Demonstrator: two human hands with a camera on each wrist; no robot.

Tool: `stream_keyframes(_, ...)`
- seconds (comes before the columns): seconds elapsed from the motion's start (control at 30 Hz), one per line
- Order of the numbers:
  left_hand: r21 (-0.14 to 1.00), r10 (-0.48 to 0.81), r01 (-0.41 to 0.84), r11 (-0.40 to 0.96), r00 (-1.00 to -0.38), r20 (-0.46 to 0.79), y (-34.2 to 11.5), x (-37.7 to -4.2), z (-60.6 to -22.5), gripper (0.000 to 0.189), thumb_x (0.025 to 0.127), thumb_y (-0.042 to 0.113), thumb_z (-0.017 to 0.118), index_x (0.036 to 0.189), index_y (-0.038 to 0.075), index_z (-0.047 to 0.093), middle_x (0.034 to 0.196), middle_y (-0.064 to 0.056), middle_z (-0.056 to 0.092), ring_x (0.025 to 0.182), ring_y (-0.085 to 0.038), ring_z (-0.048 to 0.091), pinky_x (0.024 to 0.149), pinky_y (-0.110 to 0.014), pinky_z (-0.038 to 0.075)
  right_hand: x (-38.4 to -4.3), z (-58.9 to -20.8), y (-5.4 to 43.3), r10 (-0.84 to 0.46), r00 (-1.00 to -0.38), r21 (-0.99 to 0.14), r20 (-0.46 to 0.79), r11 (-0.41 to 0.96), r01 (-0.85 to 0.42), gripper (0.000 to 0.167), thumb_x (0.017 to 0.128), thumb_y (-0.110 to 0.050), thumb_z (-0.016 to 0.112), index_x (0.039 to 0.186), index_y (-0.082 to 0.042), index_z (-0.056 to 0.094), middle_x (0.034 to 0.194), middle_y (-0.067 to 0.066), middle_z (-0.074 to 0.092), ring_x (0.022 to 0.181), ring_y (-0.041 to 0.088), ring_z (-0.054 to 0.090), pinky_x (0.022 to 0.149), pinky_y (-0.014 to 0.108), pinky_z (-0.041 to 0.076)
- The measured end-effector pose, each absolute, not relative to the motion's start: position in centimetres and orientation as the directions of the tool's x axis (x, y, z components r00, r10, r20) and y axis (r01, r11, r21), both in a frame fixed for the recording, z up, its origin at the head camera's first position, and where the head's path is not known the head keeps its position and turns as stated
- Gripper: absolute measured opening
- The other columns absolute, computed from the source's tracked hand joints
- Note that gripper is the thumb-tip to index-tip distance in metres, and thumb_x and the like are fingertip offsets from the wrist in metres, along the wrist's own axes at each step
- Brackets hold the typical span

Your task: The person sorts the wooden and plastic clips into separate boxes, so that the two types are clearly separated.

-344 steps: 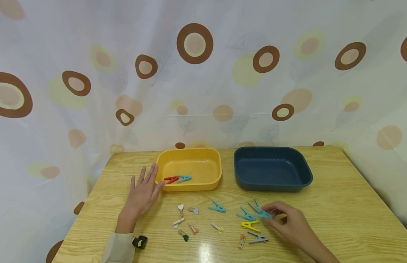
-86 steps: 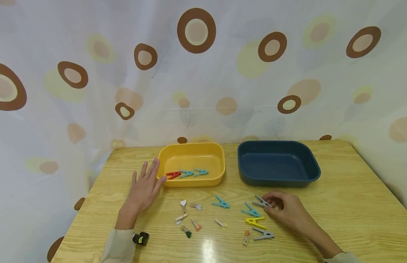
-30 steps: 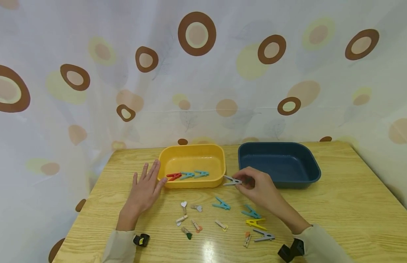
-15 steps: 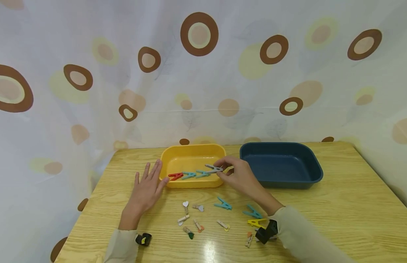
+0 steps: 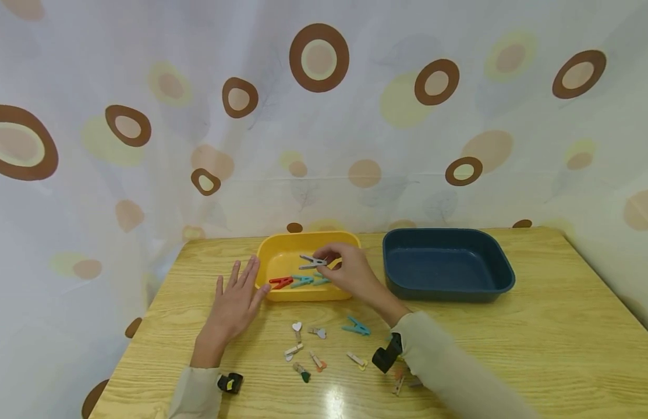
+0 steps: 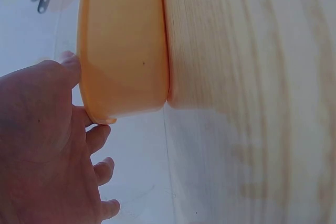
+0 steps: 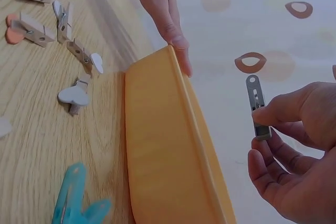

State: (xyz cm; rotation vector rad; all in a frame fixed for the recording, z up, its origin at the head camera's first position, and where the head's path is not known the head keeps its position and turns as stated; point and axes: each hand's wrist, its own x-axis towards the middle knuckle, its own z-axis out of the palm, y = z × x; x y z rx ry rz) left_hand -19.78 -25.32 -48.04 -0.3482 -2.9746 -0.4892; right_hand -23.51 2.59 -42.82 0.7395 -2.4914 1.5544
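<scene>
The right hand (image 5: 352, 273), at the centre of the head view, pinches a grey clothespin (image 5: 312, 262) above the yellow tray (image 5: 305, 295); the left hand (image 5: 232, 307), left of centre, rests spread fingers against that tray's left end; a red clothespin (image 5: 281, 282) and blue clothespins (image 5: 303, 281) lie inside, toward its lower edge; a navy tray (image 5: 446, 267) stands on the worktop (image 5: 570, 331), right of centre.

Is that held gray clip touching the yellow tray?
Apart: the right wrist view shows patterned backdrop between the gray clip and the yellow tray.
</scene>
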Motion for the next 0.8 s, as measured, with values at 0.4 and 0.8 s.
stream_keyframes(0.4, 0.301, 0.204, 0.236, 0.924, -0.970, 0.134, -25.2, -19.6, -47.9, 0.071, 0.111, 0.050, 0.036, 0.165, 0.008, 0.016, 0.171, -0.008, 0.014, 0.156, -0.040, 0.008, 0.116, -0.073, 0.007, -25.2, -44.0, -1.2, -0.318, -0.896, -0.823, 0.309, 0.382, -0.420, 0.014, 0.090, -0.002, 0.079, 0.104, -0.005, 0.077, 0.101, 0.007, 0.073, 0.089, 0.023, 0.067, 0.078, 0.033, 0.059)
stream_keyframes(0.8, 0.300, 0.203, 0.235, 0.924, -0.970, 0.132, -25.4, -19.8, -48.0, 0.072, 0.110, 0.052, 0.035, 0.166, 0.010, 0.015, 0.171, -0.007, 0.014, 0.156, -0.037, 0.006, 0.116, -0.073, 0.006, -27.1, -45.2, -3.9, -0.324, -0.927, -0.874, 0.187, 0.376, -0.307, 0.012, 0.091, -0.002, 0.078, 0.102, -0.004, 0.076, 0.101, 0.007, 0.072, 0.092, 0.025, 0.067, 0.078, 0.034, 0.057)
